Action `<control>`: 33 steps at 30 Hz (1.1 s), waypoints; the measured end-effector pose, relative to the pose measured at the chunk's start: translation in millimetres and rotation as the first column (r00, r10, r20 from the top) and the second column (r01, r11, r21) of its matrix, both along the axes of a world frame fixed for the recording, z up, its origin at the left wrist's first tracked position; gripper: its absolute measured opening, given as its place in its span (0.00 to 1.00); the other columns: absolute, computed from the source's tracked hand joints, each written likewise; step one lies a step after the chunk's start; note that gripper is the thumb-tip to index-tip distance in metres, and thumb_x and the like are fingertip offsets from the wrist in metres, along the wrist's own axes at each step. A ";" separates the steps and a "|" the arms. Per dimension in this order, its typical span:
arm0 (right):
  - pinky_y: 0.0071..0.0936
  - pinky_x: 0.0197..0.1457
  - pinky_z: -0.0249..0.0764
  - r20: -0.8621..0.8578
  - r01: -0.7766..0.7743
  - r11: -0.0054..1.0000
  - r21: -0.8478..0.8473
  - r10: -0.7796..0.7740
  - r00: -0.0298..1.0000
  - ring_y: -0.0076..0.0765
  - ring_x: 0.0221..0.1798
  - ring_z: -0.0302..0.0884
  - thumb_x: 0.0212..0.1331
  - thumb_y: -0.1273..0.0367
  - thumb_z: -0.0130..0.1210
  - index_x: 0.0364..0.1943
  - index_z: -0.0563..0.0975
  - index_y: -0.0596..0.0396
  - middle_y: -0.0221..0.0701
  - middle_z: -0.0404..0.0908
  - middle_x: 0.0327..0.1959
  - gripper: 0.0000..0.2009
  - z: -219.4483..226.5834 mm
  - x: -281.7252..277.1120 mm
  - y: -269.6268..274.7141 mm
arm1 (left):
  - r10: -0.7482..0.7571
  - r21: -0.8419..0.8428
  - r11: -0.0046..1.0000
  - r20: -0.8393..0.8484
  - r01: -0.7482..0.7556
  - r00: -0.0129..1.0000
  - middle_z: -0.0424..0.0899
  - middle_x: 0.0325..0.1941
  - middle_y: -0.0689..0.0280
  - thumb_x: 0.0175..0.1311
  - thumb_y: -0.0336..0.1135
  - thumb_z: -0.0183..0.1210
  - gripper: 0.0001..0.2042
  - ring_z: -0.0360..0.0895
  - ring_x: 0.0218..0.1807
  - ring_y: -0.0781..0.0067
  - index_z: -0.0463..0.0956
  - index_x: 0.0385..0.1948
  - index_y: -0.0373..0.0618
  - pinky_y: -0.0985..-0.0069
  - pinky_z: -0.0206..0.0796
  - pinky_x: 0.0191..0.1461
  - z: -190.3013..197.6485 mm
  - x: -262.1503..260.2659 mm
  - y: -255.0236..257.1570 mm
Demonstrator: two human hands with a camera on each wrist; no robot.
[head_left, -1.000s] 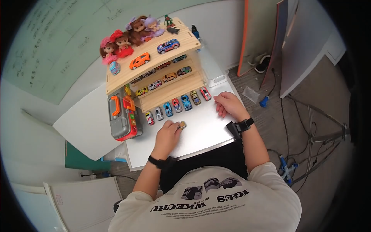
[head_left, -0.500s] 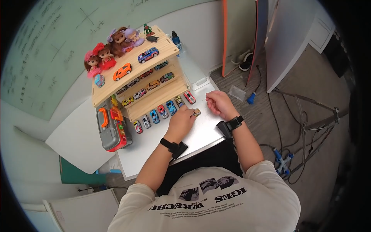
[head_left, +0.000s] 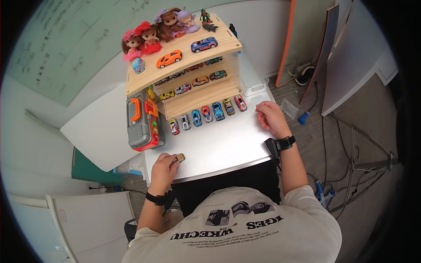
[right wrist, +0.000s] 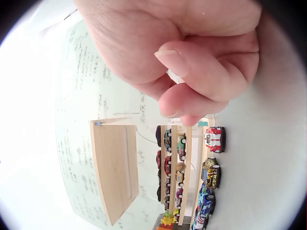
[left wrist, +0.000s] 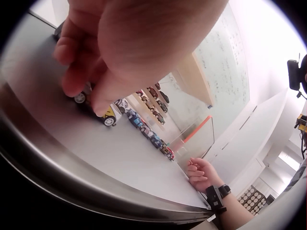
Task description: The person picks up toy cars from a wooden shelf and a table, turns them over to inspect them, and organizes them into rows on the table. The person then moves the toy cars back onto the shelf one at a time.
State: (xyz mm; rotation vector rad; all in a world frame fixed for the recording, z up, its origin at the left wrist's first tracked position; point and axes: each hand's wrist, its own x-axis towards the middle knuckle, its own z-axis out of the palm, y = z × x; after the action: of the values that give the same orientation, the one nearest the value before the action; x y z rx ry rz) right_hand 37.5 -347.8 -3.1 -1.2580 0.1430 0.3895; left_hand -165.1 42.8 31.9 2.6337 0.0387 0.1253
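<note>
Car [head_left: 179,158] was near the front edge of the table [head_left: 215,151], pinched in the left hand [head_left: 162,170]. If that pinch slipped, its wheels [left wrist: 110,120] could have rolled it off, and the right hand [head_left: 270,117], loose with nothing seen in it, seemed too far away, by the table's right side, to catch it.

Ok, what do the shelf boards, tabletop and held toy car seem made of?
Shelf boards: likely wood, matte, by their pale tan, faintly grained look. Tabletop: probably satin metal, from its silvery, diffuse shine. Toy car: painted metal or plastic, can't tell which; yellow body, silvery wheels.
</note>
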 end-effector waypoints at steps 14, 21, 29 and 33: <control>0.20 0.11 0.55 0.011 -0.015 1.000 0.007 0.015 1.000 0.20 0.11 0.65 0.72 0.69 0.57 0.34 0.78 0.57 0.29 0.78 0.19 0.08 -3.8 -0.9 -3.1 | -0.459 -0.028 0.886 0.103 0.464 0.883 0.80 0.37 0.54 0.63 0.33 0.67 0.09 0.82 0.39 0.46 0.86 0.42 0.43 0.56 0.75 0.44 -17.8 118.6 -157.5; 0.20 0.11 0.55 0.007 -0.017 0.993 0.116 0.016 1.000 0.20 0.11 0.65 0.71 0.69 0.57 0.34 0.78 0.58 0.30 0.79 0.19 0.08 -7.4 0.3 -14.7 | -0.493 -0.036 0.868 0.075 0.496 0.867 0.81 0.40 0.57 0.63 0.34 0.67 0.10 0.83 0.39 0.51 0.86 0.44 0.43 0.58 0.76 0.45 -27.2 146.8 -218.9; 0.19 0.11 0.52 -0.126 0.040 0.895 0.444 0.018 0.992 0.19 0.12 0.62 0.74 0.68 0.53 0.34 0.78 0.58 0.29 0.79 0.19 0.10 -17.4 10.0 -31.6 | -0.371 -0.134 0.900 0.267 0.416 0.889 0.80 0.55 0.54 0.58 0.48 0.75 0.35 0.84 0.51 0.49 0.76 0.66 0.41 0.62 0.79 0.53 -29.7 117.2 -161.7; 0.20 0.11 0.50 -0.082 0.024 0.917 0.399 0.009 0.997 0.19 0.12 0.61 0.74 0.68 0.52 0.34 0.78 0.57 0.28 0.79 0.19 0.10 -15.0 6.0 -27.8 | -0.275 -0.058 0.956 0.174 0.289 0.946 0.80 0.57 0.53 0.55 0.45 0.76 0.34 0.84 0.51 0.51 0.77 0.64 0.41 0.64 0.79 0.54 -25.5 80.2 -104.7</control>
State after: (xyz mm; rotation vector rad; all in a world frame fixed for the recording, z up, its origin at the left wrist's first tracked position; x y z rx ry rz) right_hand 43.5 -375.7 -18.1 -0.8368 0.1305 0.4395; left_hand -84.8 -61.9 6.4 2.5050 -0.3805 0.2364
